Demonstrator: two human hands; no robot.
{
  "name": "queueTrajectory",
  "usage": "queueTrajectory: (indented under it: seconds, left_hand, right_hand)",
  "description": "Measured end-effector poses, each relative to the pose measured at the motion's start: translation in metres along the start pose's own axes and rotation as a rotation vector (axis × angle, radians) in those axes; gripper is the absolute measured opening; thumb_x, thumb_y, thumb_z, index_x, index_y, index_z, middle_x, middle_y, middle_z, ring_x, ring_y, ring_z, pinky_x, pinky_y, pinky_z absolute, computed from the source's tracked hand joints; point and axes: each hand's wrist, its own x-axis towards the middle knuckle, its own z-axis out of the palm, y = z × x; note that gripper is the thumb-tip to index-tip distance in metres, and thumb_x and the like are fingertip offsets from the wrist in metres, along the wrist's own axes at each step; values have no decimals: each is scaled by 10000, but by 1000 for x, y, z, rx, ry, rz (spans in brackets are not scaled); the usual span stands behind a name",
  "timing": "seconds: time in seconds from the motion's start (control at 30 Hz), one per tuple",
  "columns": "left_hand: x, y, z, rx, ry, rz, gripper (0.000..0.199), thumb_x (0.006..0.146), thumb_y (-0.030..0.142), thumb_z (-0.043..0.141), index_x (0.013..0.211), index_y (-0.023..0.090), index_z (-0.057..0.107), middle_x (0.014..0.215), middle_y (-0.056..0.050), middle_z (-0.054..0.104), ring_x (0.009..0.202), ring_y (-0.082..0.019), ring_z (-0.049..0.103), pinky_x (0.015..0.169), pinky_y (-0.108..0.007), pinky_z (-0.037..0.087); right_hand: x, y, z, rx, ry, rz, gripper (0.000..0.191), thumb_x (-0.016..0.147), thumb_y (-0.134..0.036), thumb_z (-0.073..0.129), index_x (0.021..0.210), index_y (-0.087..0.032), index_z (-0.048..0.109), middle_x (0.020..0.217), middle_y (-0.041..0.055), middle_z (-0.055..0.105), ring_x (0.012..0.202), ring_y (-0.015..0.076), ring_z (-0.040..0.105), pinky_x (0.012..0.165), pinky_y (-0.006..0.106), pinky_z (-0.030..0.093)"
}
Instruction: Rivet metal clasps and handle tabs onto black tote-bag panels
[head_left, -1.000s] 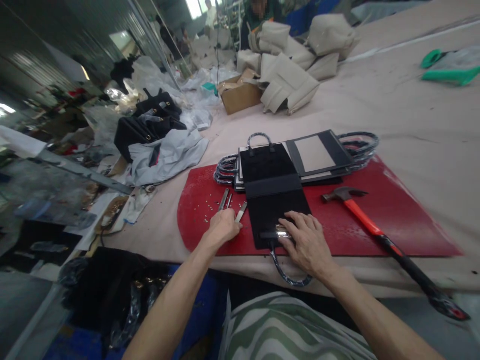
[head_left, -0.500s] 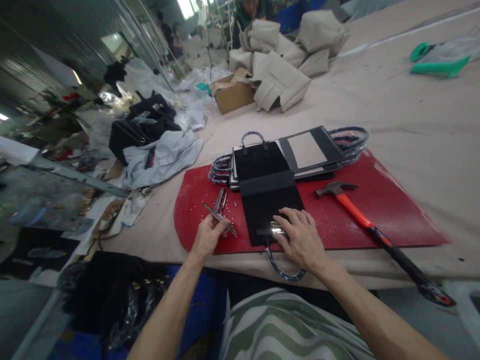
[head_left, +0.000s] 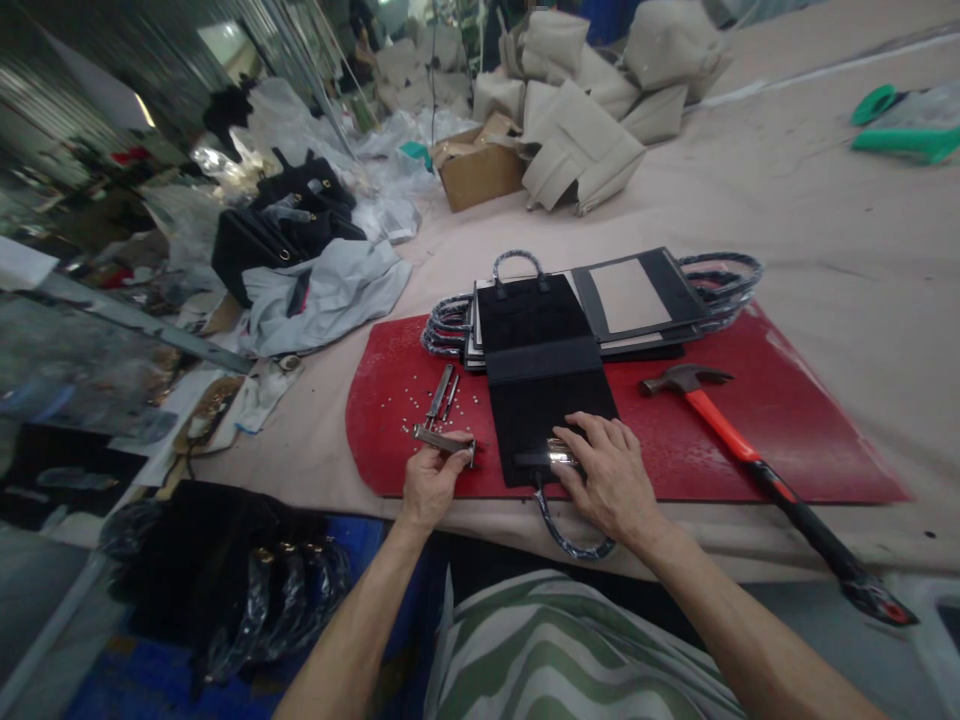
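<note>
My left hand (head_left: 431, 482) is closed on a flat metal bar (head_left: 442, 440), pinched between thumb and fingers above a red board (head_left: 757, 420). Beside it on the board lie more narrow metal pieces (head_left: 439, 392) among several tiny bright bits. A black bag panel (head_left: 551, 410) lies unfolded on the board, with a wrapped loop handle (head_left: 562, 540) hanging past the near edge. Over the panel's near end, my right hand (head_left: 609, 475) has thumb and index finger around a shiny metal plate (head_left: 560, 452); its other fingers rest on the panel.
A claw hammer (head_left: 720, 425) lies at right, its handle past the board's edge. Behind the panel are stacked panels with wrapped handles (head_left: 720, 280). Farther back stand a cardboard box (head_left: 480, 180), beige bag pieces (head_left: 585, 150), black bags (head_left: 259, 250) and a green tape dispenser (head_left: 904, 143).
My left hand has shifted slightly right, and the metal bar in it has turned to lie more level. The right hand stays on the plate. The view has moved a little.
</note>
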Motion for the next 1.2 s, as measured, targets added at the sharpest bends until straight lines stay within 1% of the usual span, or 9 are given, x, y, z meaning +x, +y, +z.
queueTrajectory:
  seconds: [0.13, 0.27, 0.4, 0.5, 0.7, 0.83, 0.93, 1.07, 1.2]
  left_hand:
    - [-1, 7, 10, -103, 14, 67, 221, 829, 364, 728, 956, 184, 738, 1014, -78, 774, 967, -222, 732, 901, -343, 607]
    - [1, 15, 26, -226, -38, 160, 185, 819, 327, 762, 919, 177, 720, 1002, -80, 776, 942, -220, 738, 862, -340, 620]
    - [4, 15, 38, -173, -78, 220, 129, 823, 253, 757, 924, 180, 723, 1017, -77, 777, 946, -210, 737, 888, -335, 606]
    - [3, 12, 39, -121, -54, 238, 129, 830, 250, 753, 935, 181, 724, 1019, -77, 776, 949, -213, 736, 892, -345, 604]
    - [2, 8, 38, -114, -30, 229, 128, 845, 259, 742, 939, 176, 719, 1009, -78, 772, 942, -208, 736, 869, -335, 610]
    - [3, 10, 44, -118, -35, 276, 127, 846, 264, 744, 929, 176, 708, 997, -75, 772, 924, -204, 735, 849, -329, 612]
    - [4, 11, 46, -67, -41, 306, 109, 860, 252, 726, 942, 181, 710, 994, -72, 766, 934, -202, 728, 866, -329, 600]
    - [4, 10, 43, -15, -19, 322, 105, 873, 255, 712, 949, 184, 713, 989, -72, 762, 934, -206, 725, 879, -339, 594]
    - [2, 8, 41, -26, -2, 301, 118, 879, 279, 714, 945, 182, 718, 985, -76, 762, 931, -210, 731, 866, -338, 603]
  right_hand:
    - [0, 0, 0, 3, -3, 6, 361, 950, -337, 580, 1279, -202, 643, 1377, 114, 575, 1260, 314, 480, 1119, 511, 311]
    - [0, 1, 1, 3, 1, -2, 368, 945, -345, 590, 1280, -203, 643, 1377, 116, 577, 1255, 325, 482, 1102, 519, 328]
    - [-1, 2, 2, 13, 2, -4, 376, 941, -347, 598, 1284, -198, 639, 1385, 121, 570, 1259, 328, 480, 1113, 523, 317]
    - [0, 1, 1, 24, 6, -2, 378, 942, -352, 598, 1288, -202, 638, 1387, 118, 569, 1264, 323, 480, 1121, 520, 308]
    - [0, 1, 1, 35, 19, -7, 366, 944, -349, 581, 1276, -206, 642, 1372, 129, 578, 1255, 328, 489, 1113, 526, 307]
    - [0, 2, 2, 34, 12, -1, 374, 940, -354, 594, 1279, -203, 640, 1383, 124, 575, 1267, 327, 483, 1124, 524, 298]
    - [-1, 2, 2, 29, 6, 5, 381, 938, -353, 602, 1286, -202, 638, 1392, 121, 570, 1278, 327, 476, 1129, 522, 293]
    - [0, 1, 1, 29, 4, 6, 381, 932, -339, 613, 1285, -197, 638, 1386, 120, 572, 1275, 323, 479, 1132, 519, 290]
    - [0, 1, 1, 31, 1, 9, 382, 932, -338, 615, 1287, -201, 638, 1381, 118, 576, 1270, 323, 483, 1129, 519, 293]
